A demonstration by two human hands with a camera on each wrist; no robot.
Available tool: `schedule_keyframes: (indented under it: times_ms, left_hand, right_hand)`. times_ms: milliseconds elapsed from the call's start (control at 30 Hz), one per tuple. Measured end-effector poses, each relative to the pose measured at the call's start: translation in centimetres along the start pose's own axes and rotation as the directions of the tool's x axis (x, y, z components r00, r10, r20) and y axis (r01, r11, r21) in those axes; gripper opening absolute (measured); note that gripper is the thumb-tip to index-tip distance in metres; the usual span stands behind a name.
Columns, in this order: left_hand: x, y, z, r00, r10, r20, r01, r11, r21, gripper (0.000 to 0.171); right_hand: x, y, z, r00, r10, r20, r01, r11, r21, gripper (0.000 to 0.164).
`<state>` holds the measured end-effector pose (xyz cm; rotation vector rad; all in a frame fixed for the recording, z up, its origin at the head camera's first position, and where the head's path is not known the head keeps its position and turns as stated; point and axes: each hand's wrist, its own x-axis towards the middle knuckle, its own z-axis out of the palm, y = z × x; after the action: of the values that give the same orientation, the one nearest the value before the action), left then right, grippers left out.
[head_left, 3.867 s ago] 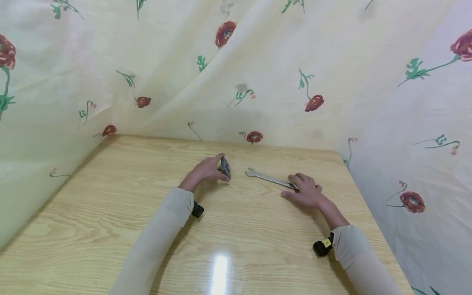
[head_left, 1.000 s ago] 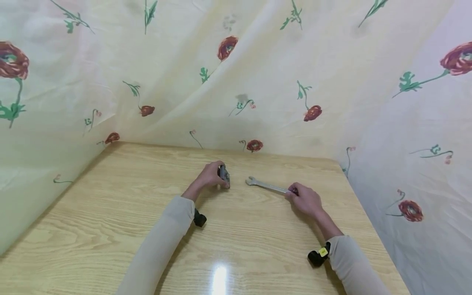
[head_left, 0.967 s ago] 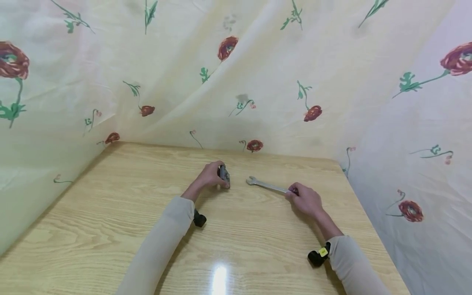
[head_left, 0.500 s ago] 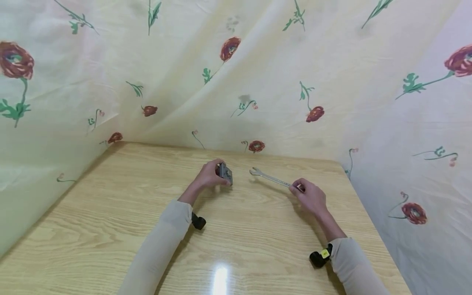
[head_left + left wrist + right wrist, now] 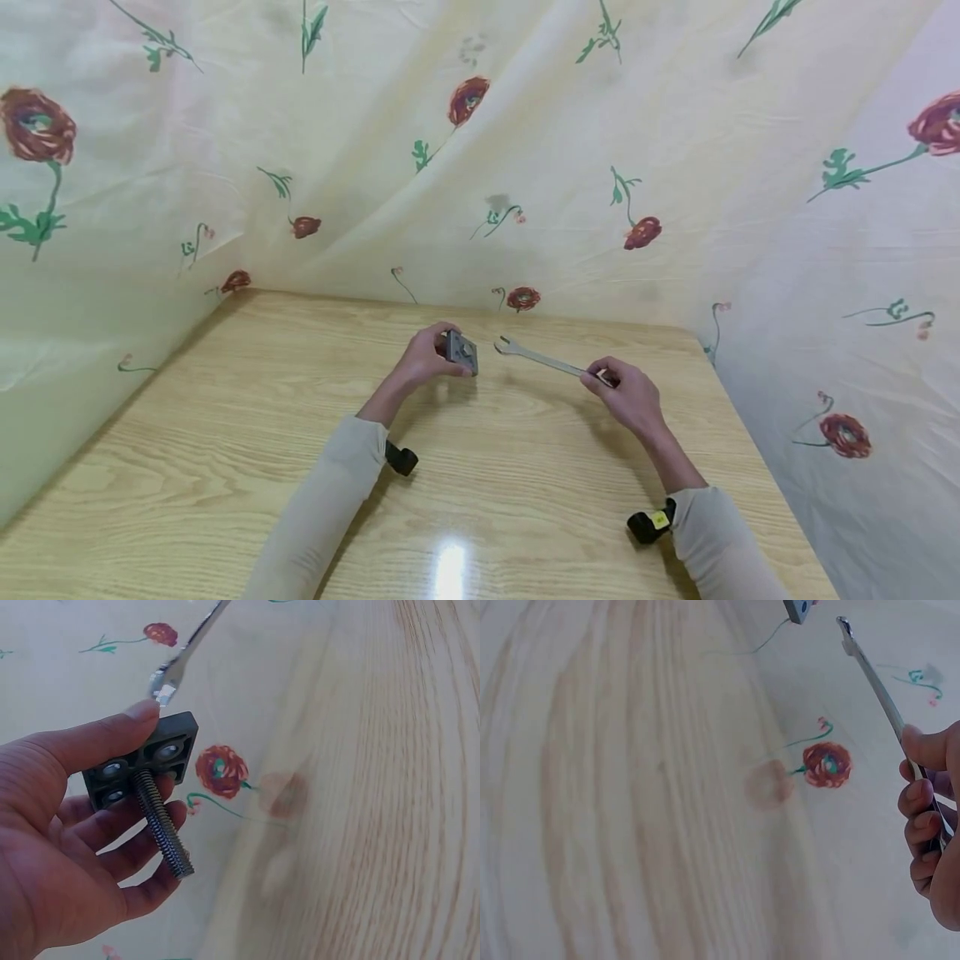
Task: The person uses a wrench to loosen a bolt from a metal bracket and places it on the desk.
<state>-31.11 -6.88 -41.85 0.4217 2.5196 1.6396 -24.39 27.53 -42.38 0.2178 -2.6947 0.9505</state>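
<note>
My left hand [image 5: 422, 360] holds a dark grey square plate [image 5: 457, 360] by its edges, raised above the table. A hexagonal bolt head shows on the face turned to the right. In the left wrist view the bolt's threaded shank [image 5: 161, 821] sticks out of the plate's other face, toward the palm, with the thumb on the upper edge. My right hand [image 5: 630, 396] grips a silver wrench [image 5: 551, 362] by one end, its fingers curled round and hiding that end. The wrench's open-ended jaw points left, a short gap from the plate.
Both hands are over a light wood-grain table [image 5: 487, 492], which reflects a bright light near its front. Flowered cloth [image 5: 360, 167] hangs along the back and both sides. A small black camera [image 5: 402, 460] sits on the left wrist, another black camera [image 5: 645, 527] on the right.
My right hand, spread over the wrench at first, has closed round its end and lifted it off the table. My left hand has turned the plate so that its bolt head shows.
</note>
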Motion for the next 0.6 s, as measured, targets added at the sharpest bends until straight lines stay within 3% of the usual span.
schedule_keyframes:
  times_ms: [333, 600]
  left_hand:
    - [-1.0, 1.2, -0.4, 1.000, 0.022, -0.008, -0.023, 0.989, -0.143, 0.069]
    - [-1.7, 2.3, -0.4, 1.000, 0.016, -0.010, -0.018, 0.971, -0.240, 0.070]
  right_hand:
    - [0.0, -1.0, -0.1, 0.999, 0.018, 0.036, -0.024, 0.983, 0.181, 0.020]
    - [-0.3, -1.5, 0.2, 0.999, -0.006, 0.039, -0.006, 0.952, 0.306, 0.017]
